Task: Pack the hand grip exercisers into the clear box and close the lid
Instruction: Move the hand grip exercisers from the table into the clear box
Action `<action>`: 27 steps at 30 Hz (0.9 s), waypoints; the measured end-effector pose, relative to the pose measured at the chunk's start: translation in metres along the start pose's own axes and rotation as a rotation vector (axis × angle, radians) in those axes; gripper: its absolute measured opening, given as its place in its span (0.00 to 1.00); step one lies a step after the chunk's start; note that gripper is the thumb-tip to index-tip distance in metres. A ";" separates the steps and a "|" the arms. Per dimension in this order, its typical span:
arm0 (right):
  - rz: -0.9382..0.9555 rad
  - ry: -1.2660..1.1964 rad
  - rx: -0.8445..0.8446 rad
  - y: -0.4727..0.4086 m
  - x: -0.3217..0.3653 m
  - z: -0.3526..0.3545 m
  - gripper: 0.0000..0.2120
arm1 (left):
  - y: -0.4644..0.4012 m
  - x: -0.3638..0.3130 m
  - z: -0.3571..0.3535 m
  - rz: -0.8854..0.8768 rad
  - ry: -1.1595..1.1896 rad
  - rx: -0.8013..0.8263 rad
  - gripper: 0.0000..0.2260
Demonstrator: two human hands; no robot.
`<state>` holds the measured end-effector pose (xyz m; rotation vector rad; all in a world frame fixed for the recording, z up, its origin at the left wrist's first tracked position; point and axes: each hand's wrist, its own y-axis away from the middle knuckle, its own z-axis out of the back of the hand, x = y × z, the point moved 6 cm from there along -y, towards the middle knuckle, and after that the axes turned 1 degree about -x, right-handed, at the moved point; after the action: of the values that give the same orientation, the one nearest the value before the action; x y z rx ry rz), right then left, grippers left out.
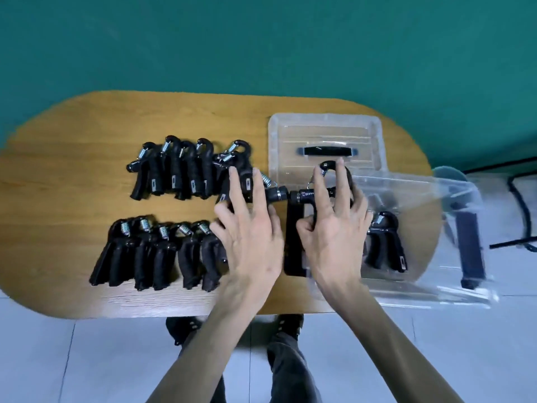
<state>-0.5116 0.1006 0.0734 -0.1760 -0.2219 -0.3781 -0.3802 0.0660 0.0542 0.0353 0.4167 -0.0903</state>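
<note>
**Both hands on exercisers at the box's left edge**

Nearest, below the wrists, the rounded front edge of the wooden bench (145, 303) runs across, with pale floor tiles (87, 359) and the person's dark shoes (186, 327) beneath it. There is bare wood in front of the left hand and along the front edge.

The left hand (250, 237) lies with fingers spread wide over black grip exercisers; whether it grips one cannot be told. To its left, a near row of exercisers (151, 254) stands packed side by side, crowding that hand's outer side. The right hand (331, 228) is curled around a black exerciser (305, 196), thumb tucked under, two fingers stretched up to its looped top. That exerciser sits at the left wall of the clear box (430, 292).

The box extends to the right of the right hand and overhangs the bench's right end; it is blurred. Inside it, just right of the right hand, one exerciser (386, 242) lies on the bottom. A dark handle (470, 248) shows on its far right side.

Beyond the left fingertips is a far row of exercisers (180, 170), springs uppermost. Beyond the right fingertips the clear lid (325, 132) lies flat, off the box, with a black handle. Past it, open wood reaches the far edge and a green wall (261, 42).
</note>
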 end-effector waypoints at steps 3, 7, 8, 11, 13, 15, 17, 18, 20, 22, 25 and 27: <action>-0.068 -0.003 -0.012 -0.001 -0.056 0.021 0.35 | 0.012 -0.058 -0.016 -0.023 0.017 0.039 0.30; -0.139 -0.039 -0.009 0.002 -0.123 0.033 0.39 | 0.024 -0.118 -0.043 -0.071 -0.024 0.111 0.32; -0.157 -0.047 0.002 0.003 -0.139 0.033 0.40 | 0.027 -0.129 -0.052 -0.084 -0.037 0.130 0.32; -0.194 -0.058 0.028 0.009 -0.177 0.025 0.40 | 0.034 -0.152 -0.077 -0.118 -0.101 0.185 0.36; -0.200 -0.079 0.042 0.013 -0.196 0.018 0.40 | 0.038 -0.162 -0.094 -0.120 -0.137 0.227 0.37; -0.203 -0.099 0.071 0.013 -0.208 0.011 0.41 | 0.041 -0.166 -0.110 -0.105 -0.173 0.258 0.38; -0.212 -0.091 0.137 0.012 -0.216 0.000 0.42 | 0.040 -0.165 -0.124 -0.093 -0.210 0.290 0.38; -0.230 -0.093 0.182 0.011 -0.221 -0.006 0.41 | 0.040 -0.163 -0.133 -0.092 -0.230 0.311 0.37; -0.257 -0.112 0.278 0.011 -0.229 -0.022 0.40 | 0.040 -0.158 -0.148 -0.094 -0.275 0.355 0.35; -0.255 -0.128 0.366 0.009 -0.235 -0.034 0.38 | 0.039 -0.152 -0.161 -0.103 -0.315 0.389 0.34; -0.244 -0.116 0.488 0.002 -0.242 -0.054 0.36 | 0.036 -0.142 -0.181 -0.103 -0.356 0.433 0.34; -0.227 -0.090 0.555 -0.002 -0.244 -0.068 0.35 | 0.032 -0.137 -0.193 -0.105 -0.380 0.456 0.33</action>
<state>-0.7213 0.1688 -0.0514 0.3827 -0.4287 -0.5198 -0.5799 0.1195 -0.0663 0.4391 0.0111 -0.2892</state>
